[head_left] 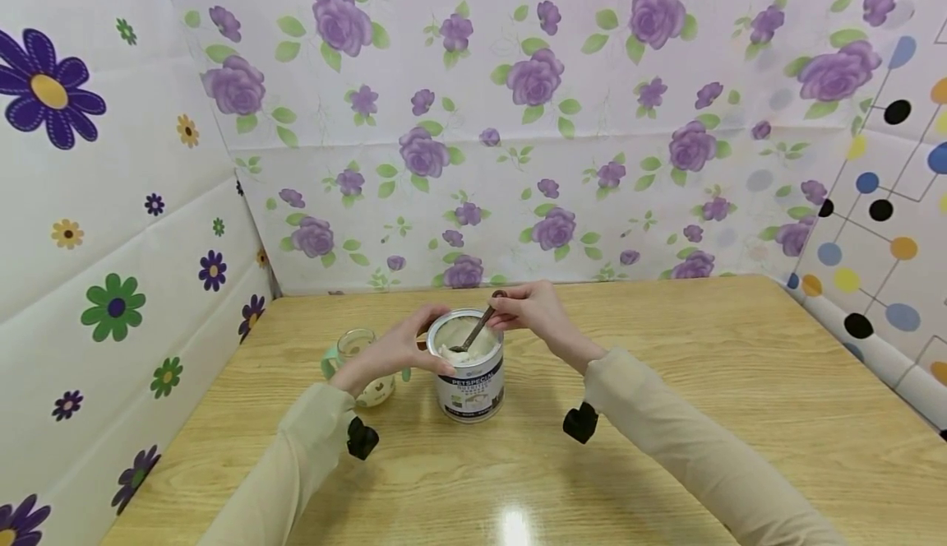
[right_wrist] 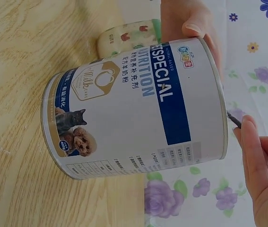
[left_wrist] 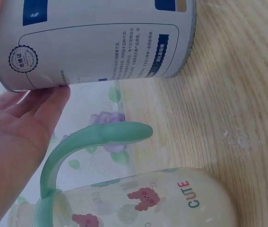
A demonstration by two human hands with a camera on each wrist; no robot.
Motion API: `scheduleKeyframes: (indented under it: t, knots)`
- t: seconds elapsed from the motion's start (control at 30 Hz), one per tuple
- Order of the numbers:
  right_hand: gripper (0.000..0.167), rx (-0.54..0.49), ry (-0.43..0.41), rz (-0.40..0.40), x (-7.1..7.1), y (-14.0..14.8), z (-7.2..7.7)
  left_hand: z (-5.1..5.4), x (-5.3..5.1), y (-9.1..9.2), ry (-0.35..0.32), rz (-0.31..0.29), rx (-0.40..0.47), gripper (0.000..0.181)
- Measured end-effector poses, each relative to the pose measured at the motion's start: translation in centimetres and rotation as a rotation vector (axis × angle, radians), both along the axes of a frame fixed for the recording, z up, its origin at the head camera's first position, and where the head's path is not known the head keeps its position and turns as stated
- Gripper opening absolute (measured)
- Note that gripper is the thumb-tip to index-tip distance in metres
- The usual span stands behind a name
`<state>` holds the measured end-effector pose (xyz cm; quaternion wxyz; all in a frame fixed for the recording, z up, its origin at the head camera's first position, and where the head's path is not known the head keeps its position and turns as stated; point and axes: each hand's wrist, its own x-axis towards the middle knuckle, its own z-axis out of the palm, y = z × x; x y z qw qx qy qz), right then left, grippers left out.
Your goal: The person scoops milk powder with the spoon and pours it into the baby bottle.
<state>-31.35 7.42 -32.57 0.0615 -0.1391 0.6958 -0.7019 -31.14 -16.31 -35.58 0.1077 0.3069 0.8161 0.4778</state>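
A white-and-blue milk powder can (head_left: 470, 390), its label showing a cat and a dog (right_wrist: 82, 141), stands open-topped on the table with pale powder (head_left: 453, 334) inside. My left hand (head_left: 403, 346) holds it near the rim, thumb at the front and fingers round the far side. Between the thumb and fingers of my right hand (head_left: 538, 314) is the handle of a dark spoon (head_left: 482, 326). Its bowl dips into the powder, with some powder at the tip. In the right wrist view the can wall hides the spoon's bowl.
Just left of the can stands a clear bottle (left_wrist: 148, 201) with green handles (left_wrist: 100, 135) and a pale filling, partly behind my left wrist. The wood-grain table (head_left: 666, 365) meets flowered sheets (head_left: 518, 159) at the back and sides.
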Motion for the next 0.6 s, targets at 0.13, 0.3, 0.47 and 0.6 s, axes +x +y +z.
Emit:
scheduleKeyframes:
  t: [0.13, 0.3, 0.47, 0.6]
  knots:
    - [0.020, -0.029, -0.004, -0.034, -0.17, 0.15, 0.02, 0.13, 0.05, 0.01, -0.005, -0.008, 0.006, 0.087]
    - [0.021, -0.051, 0.014, -0.070, -0.30, 0.45, 0.03, 0.26, 0.16, 0.09, -0.009, -0.018, 0.016, 0.087]
    - [0.021, -0.089, 0.059, -0.059, -0.31, 0.71, 0.02, 0.27, 0.17, 0.10, -0.015, -0.010, 0.007, 0.087]
    - [0.021, -0.119, 0.096, -0.050, -0.28, 0.87, 0.06, 0.22, 0.16, 0.07, -0.008, -0.003, -0.005, 0.089]
